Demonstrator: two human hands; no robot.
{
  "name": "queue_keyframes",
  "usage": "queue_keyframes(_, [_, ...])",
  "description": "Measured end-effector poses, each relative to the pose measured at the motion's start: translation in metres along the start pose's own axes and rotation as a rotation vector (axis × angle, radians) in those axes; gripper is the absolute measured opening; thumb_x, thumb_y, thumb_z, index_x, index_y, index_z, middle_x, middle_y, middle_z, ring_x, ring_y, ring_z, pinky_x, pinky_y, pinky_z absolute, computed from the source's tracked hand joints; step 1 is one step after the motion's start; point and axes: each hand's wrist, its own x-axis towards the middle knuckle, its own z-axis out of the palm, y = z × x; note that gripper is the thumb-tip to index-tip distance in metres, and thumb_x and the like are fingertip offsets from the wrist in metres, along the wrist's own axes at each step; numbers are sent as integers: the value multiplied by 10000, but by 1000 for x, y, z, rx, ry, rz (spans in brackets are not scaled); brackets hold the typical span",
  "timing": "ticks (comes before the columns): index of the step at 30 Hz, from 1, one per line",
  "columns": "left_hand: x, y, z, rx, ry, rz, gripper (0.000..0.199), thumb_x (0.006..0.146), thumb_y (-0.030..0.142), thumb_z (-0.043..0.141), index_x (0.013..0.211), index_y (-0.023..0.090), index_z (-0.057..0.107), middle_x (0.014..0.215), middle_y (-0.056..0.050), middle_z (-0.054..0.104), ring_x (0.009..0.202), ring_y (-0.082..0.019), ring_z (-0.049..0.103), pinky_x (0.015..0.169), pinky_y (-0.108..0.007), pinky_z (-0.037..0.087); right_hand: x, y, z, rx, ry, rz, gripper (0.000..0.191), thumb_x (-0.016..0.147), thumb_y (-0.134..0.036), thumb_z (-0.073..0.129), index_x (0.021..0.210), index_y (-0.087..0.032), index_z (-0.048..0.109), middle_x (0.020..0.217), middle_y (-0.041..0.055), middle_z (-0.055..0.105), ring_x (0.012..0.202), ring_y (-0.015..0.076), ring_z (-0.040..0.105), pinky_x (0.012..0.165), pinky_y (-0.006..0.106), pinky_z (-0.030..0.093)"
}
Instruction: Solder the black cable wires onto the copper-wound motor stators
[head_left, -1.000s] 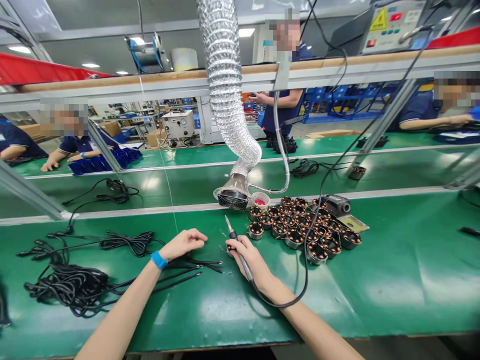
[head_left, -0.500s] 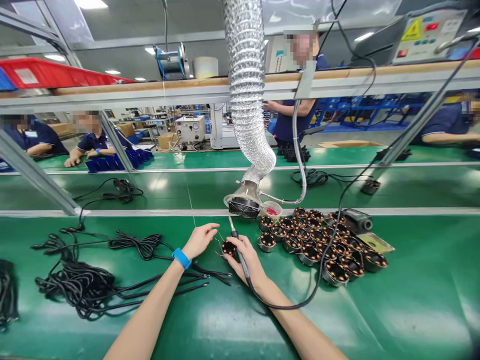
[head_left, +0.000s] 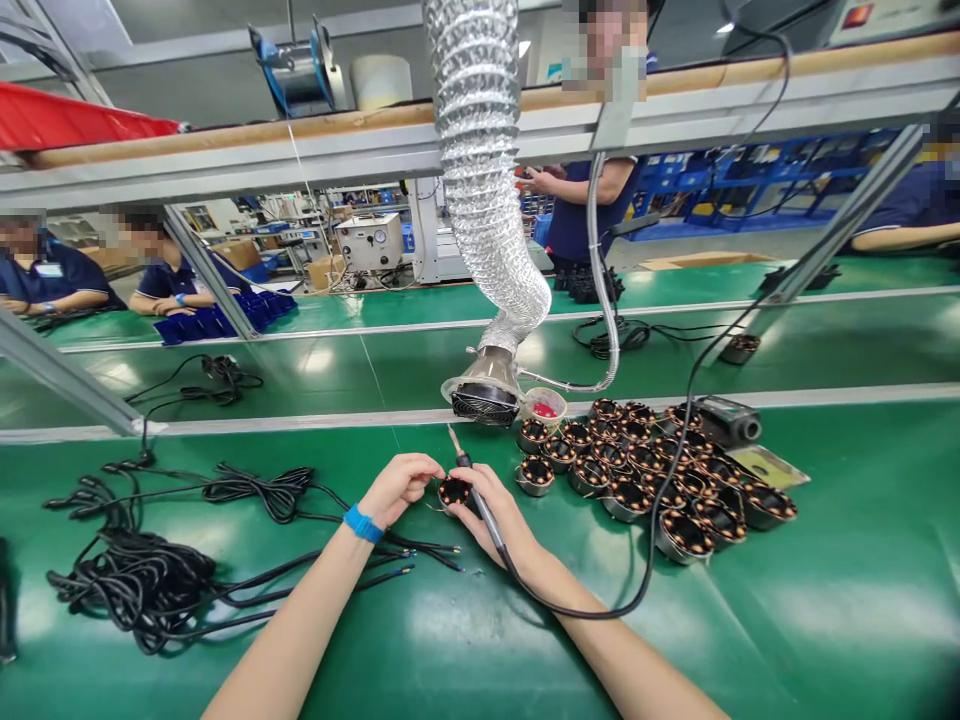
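Observation:
My right hand point(head_left: 501, 515) is closed around a round black part with copper windings point(head_left: 454, 491), and a soldering iron point(head_left: 484, 510) lies in the same hand, its tip pointing up and away. My left hand point(head_left: 403, 488), with a blue wristband, has its fingers drawn together at the part's left edge. A thin wire end shows beside them; whether the fingertips pinch it is too small to tell. Several similar wound parts point(head_left: 535, 474) stand grouped to the right. Black cables point(head_left: 142, 585) lie bundled to the left, their stripped ends near my left wrist.
A silver duct point(head_left: 484, 170) with a fan point(head_left: 485, 401) at its mouth hangs just beyond my hands. Behind the wound parts are a small tub point(head_left: 545, 407) and a black device point(head_left: 726, 421). The iron's cable loops over my right forearm. Other people are across the benches.
My left hand has moved right to the part, and its fingers have closed from a looser, more spread pose. The right hand still holds the part and the iron. The view has shifted slightly.

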Motion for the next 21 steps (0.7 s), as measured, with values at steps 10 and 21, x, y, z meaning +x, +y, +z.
queue_keyframes(10, [-27, 5, -10, 340, 36, 47, 351, 768, 470, 671, 812, 122, 670, 510, 90, 327, 411, -33, 187, 408, -224, 82, 1, -2, -3, 27, -22, 1, 414, 888, -141, 598, 1265, -287, 506, 1158, 59, 545, 1015, 176, 594, 942, 337, 491])
queue_keyframes(21, [-22, -1, 5, 183, -46, 12, 407, 755, 522, 690, 754, 125, 602, 606, 64, 413, 410, -15, 203, 406, -220, 74, 3, -6, -9, 5, -27, -22, 370, 891, -165, 598, 1238, -266, 516, 1071, 46, 565, 965, 177, 595, 890, 329, 508])
